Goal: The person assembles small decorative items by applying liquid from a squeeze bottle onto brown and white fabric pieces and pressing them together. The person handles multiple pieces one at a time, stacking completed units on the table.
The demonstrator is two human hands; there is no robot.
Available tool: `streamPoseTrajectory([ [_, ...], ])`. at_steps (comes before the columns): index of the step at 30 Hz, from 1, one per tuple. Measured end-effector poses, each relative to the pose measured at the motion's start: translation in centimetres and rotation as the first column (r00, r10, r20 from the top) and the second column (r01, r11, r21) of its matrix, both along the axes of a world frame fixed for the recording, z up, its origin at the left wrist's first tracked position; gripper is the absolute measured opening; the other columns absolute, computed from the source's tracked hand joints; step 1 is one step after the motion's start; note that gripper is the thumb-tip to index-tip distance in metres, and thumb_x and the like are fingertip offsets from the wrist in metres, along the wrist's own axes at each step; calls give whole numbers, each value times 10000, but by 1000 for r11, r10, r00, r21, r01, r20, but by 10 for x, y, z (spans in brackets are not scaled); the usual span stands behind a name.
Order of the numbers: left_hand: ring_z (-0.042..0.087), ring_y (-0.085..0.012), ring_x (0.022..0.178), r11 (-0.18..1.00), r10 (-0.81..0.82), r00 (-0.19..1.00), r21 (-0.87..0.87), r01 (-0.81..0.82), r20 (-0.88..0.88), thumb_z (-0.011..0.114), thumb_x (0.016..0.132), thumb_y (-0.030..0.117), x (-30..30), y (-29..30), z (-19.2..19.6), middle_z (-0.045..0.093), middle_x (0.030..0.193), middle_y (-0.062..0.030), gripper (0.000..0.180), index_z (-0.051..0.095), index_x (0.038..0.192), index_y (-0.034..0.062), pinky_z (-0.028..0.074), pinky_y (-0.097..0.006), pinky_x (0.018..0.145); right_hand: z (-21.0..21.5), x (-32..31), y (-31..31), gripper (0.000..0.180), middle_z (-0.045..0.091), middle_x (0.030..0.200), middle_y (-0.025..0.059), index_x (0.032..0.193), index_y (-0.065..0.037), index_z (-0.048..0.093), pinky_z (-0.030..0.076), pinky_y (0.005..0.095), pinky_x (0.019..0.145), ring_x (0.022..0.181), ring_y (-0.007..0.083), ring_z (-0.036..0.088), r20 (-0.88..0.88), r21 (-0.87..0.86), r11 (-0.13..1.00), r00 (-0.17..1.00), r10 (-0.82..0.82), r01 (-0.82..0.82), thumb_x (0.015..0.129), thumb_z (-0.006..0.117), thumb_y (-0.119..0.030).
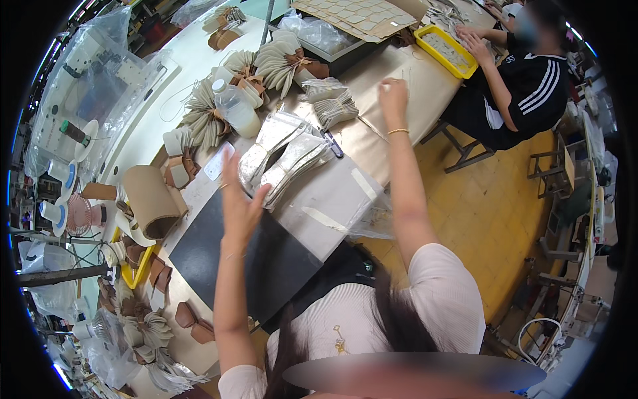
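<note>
Over the middle of the worktop (332,199) your left hand (238,193) is lifted with its fingers spread and nothing in it, just above the near end of the two rows of pale insole pieces (286,156) that lie fanned across the grey cover. Your right hand (393,96) is raised farther out, toward the far right edge of the worktop, over the tan sheet; its fingers look loosely curled, and whether they pinch something thin I cannot tell.

If you mean to take from the insole rows, bring the left hand down flat on the near end of a row first, so the overlapped pieces stay in order, and lift from the top piece rather than the middle; the stack looks light and would likely slide apart under a sideways push. Mind the dark pen-like tool (332,143) lying just beside the far end of the rows, and the clear plastic bottle (234,106) standing near the bundles toward the left edge; a wide sweep of the forearm could catch either.

Another person sits at the far right corner with both hands at a yellow tray (465,70); keep your reach short of that side.
</note>
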State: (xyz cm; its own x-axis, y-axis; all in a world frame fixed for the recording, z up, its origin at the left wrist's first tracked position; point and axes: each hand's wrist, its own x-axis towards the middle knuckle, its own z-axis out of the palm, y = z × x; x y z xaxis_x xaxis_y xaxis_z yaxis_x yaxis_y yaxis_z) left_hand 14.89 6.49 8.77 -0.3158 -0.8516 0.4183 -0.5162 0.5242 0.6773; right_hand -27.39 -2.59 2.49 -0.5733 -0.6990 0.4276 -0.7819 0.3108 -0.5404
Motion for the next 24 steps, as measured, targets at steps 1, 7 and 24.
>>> streamPoseTrajectory([
  [1, 261, -344, 1458, 992, 80, 996, -99, -75, 39, 731, 868, 254, 20, 8, 6, 297, 1559, -199, 784, 314, 1495, 37, 204, -434, 1189, -5, -20, 3, 242, 610, 1106, 190, 1013, -57, 726, 484, 428, 931, 1044, 380, 598, 28, -18, 997, 996, -81, 81, 826, 724, -211],
  [7, 455, -303, 1320, 825, 553, 833, -141, -547, -1, 635, 952, 172, 125, 63, -3, 458, 1452, -166, 573, 396, 1456, 38, 356, -397, 1079, -53, -124, -30, 418, 682, 976, 253, 943, 19, 725, 489, 432, 906, 981, 377, 647, -199, 323, 889, 942, -270, 323, 785, 773, -364],
  [24, 512, -325, 1255, 664, 730, 533, -259, -702, 427, 598, 947, 242, 163, 103, -88, 566, 1326, -147, 324, 633, 1226, 82, 387, -447, 1053, 29, -86, 13, 156, 653, 684, 90, 893, 54, 674, 530, 279, 516, 545, 137, 623, 433, 412, 827, 881, 191, -382, 868, 627, -93],
])
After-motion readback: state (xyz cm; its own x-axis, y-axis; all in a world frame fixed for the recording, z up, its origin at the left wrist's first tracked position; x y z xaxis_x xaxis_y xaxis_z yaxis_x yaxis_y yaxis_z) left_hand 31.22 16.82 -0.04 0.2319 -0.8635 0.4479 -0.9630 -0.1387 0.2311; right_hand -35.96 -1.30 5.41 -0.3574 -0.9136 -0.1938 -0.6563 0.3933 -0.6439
